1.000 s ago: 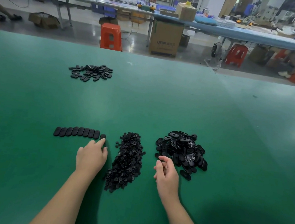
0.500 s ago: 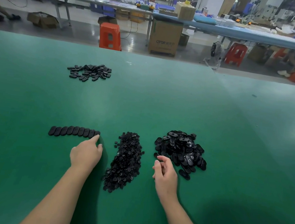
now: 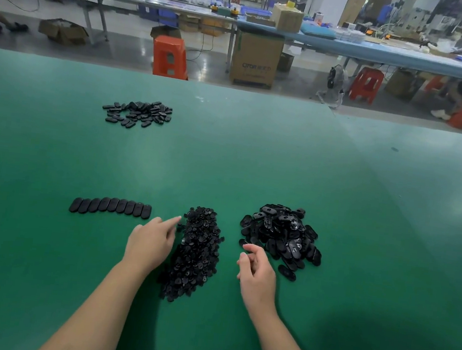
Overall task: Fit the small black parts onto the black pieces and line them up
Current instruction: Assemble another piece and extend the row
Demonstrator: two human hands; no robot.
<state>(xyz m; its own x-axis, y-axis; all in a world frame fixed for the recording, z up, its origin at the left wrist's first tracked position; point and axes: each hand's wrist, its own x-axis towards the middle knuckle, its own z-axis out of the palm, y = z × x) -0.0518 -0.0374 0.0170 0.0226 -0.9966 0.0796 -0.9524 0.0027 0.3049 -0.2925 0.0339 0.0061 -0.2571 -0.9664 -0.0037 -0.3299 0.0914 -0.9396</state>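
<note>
**Hands at the two piles, finished row to the left**

On the green tabletop a row of black pieces lies side by side, left of a heap of small black parts. A pile of larger black pieces sits to the right of that heap. The left hand reaches with its forefinger stretched to the heap's upper left edge, its grip released, grasping nothing. The right hand hovers by the larger pile's near edge, fingers loosely curled; whether it pinches anything I cannot tell. A further scatter of black pieces lies far back left.
</note>
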